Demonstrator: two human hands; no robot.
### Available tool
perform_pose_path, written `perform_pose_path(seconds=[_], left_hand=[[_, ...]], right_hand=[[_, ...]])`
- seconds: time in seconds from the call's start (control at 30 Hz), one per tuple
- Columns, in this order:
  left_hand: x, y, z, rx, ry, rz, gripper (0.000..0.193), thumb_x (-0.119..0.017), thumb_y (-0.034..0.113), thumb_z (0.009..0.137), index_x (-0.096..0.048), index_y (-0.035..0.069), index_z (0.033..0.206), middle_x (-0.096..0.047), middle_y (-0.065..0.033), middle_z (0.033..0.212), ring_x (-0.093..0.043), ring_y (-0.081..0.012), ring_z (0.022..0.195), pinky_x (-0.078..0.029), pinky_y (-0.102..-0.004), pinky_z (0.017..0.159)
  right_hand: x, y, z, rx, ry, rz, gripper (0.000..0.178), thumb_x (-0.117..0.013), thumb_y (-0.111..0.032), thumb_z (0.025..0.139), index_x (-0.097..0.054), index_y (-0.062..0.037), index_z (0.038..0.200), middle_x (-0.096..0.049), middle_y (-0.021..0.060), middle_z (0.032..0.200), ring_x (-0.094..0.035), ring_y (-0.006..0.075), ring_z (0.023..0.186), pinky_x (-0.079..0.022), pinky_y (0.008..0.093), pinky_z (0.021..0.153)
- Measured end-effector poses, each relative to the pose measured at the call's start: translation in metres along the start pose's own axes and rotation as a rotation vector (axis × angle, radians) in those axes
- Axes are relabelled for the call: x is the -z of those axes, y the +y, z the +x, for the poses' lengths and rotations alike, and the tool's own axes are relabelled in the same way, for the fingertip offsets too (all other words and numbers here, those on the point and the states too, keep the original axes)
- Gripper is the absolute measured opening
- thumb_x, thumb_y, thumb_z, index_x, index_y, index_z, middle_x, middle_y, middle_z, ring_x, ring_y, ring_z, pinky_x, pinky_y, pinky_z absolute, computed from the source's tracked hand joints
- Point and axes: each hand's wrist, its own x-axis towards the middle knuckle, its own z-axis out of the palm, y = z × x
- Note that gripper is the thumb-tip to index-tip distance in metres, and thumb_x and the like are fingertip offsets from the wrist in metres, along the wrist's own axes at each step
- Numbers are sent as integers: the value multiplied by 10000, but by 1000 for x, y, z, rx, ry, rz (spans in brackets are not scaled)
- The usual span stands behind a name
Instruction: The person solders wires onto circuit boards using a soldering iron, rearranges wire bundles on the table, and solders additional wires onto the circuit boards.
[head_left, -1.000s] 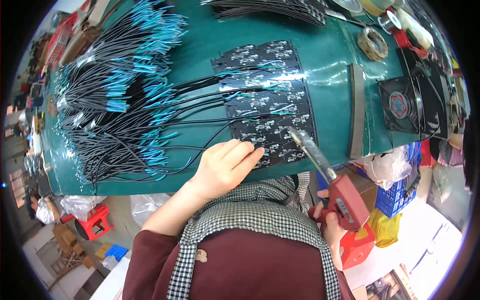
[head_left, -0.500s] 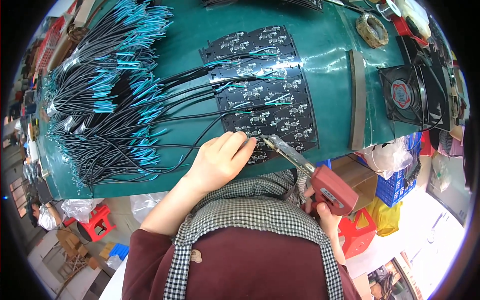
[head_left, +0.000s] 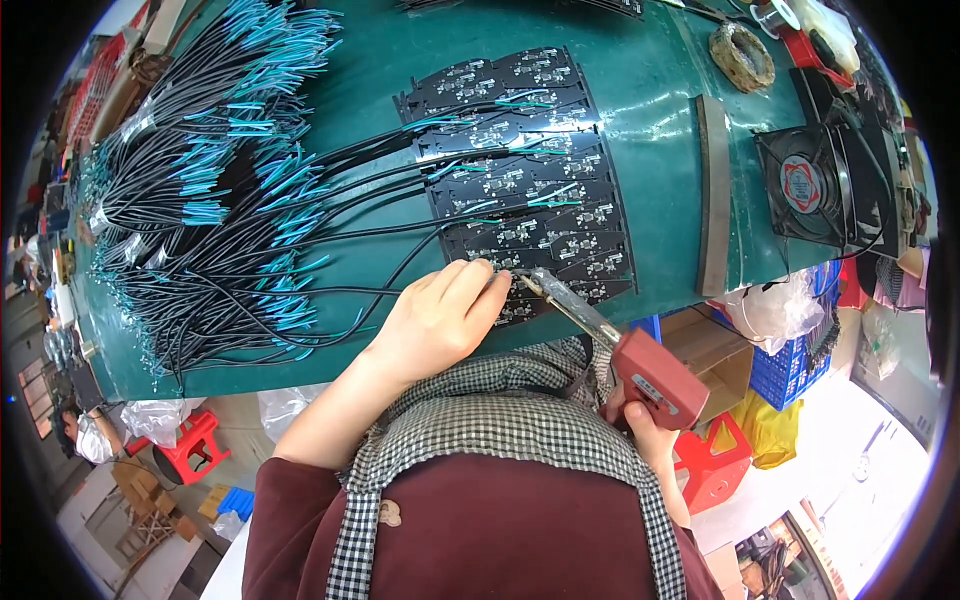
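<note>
A panel of black circuit boards (head_left: pixel 520 240) lies on the green table, with several black cables ending in bluish wires laid across it. At the panel's near edge, my left hand (head_left: pixel 435 318) pinches the end of a black cable (head_left: pixel 360 291); its fingertips partly hide the wire. My right hand (head_left: pixel 650 432) is wrapped around the handle of a red soldering gun (head_left: pixel 660 378). Its tip points up and left, to the board right beside my left fingertips. Whether the tip touches the wire is too small to tell.
Thick bundles of black cables (head_left: pixel 180 270) with blue ends cover the table's left. A dark metal bar (head_left: pixel 713 200) lies right of the panel, and a black fan (head_left: pixel 800 185) stands beyond it. A round ring-shaped block (head_left: pixel 741 57) and a solder spool (head_left: pixel 775 18) sit far right.
The soldering gun and my right hand have shifted slightly left, the tip moving closer to my left fingertips. My left hand stays in nearly the same place.
</note>
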Motion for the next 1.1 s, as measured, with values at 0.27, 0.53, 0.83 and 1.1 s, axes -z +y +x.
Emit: perform_pose_path(seconds=[0.27,0.53,0.83,1.1], left_hand=[[2,2,2,-12,-27,28,320,-593,48,620,-599,-21,933,-510,-85,853,-536,-184,655,-465,-275,527],[9,2,7,57,-69,7,291,-618,29,631,-618,11,921,-530,-61,849,-540,-174,665,-457,-269,540],[9,-5,17,585,-20,-537,116,-625,-22,726,-658,12,831,-594,-67,771,-581,-161,678,-449,-243,570],[6,-2,18,534,-6,-456,124,-616,-19,714,-654,11,828,-595,-75,766,-591,-183,683,-469,-268,559]], right_hand=[[-6,-7,4,31,-51,62,515,-681,-245,783,-479,12,1181,-595,133,997,-531,132,652,-448,253,596],[-11,-10,9,94,47,63,700,-705,-353,745,-398,48,1229,-570,217,1024,-510,144,551,-427,235,483],[-10,-14,16,89,-74,88,584,-666,-260,798,-417,34,1236,-574,170,1083,-531,134,628,-444,248,583],[-13,-13,18,65,-28,36,565,-659,-311,789,-449,47,1173,-579,112,864,-521,128,612,-431,247,557]])
